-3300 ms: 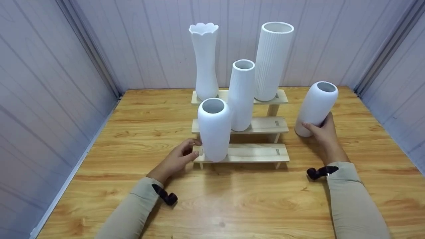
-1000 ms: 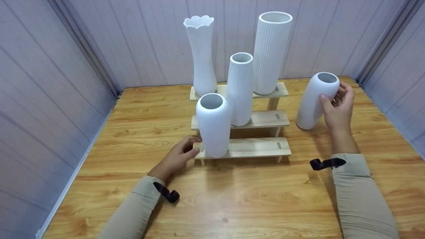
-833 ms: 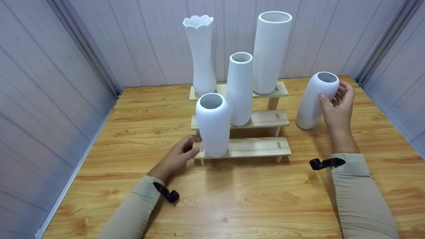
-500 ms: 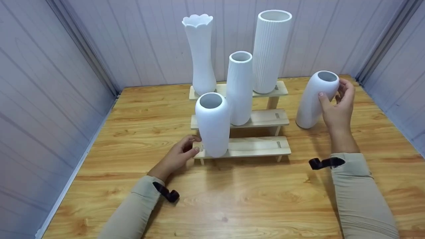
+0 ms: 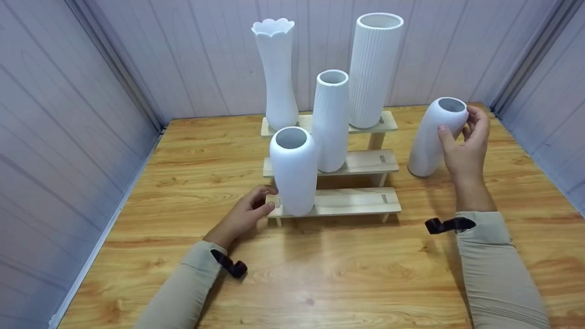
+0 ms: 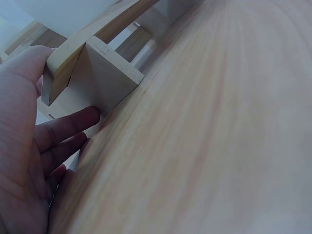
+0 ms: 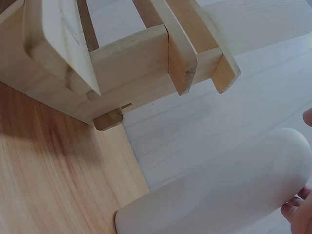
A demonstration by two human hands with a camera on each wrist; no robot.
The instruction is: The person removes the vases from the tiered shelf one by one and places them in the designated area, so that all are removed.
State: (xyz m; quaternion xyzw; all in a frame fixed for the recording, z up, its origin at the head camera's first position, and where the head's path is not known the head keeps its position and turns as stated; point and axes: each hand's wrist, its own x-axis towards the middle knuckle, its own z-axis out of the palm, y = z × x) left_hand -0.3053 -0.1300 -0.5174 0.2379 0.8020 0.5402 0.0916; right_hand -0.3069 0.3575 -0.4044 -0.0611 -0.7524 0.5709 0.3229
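Note:
My right hand (image 5: 470,148) grips a smooth white vase (image 5: 432,141) near its top, thumb on the front and fingers round the far side. That vase stands on the table to the right of a three-step wooden display stand (image 5: 352,201). In the right wrist view the vase (image 7: 219,187) lies across the lower part, fingertips at its shoulder. My left hand (image 5: 249,210) holds the left end of the stand's lowest shelf. The left wrist view shows the thumb side over the shelf end (image 6: 73,58) and other fingers low beside the leg (image 6: 105,73).
A similar smooth vase (image 5: 295,178) stands on the lowest shelf's left, a slim tapered one (image 5: 331,123) on the middle shelf. On top are a scalloped-rim vase (image 5: 279,77) and a ribbed cylinder vase (image 5: 374,73). Panelled walls (image 5: 205,59) enclose the wooden table (image 5: 292,274).
Since the oldest frame, my right hand has shifted from low on the right-hand vase up to its upper part. My left hand keeps its place at the shelf end. The head view has tilted slightly.

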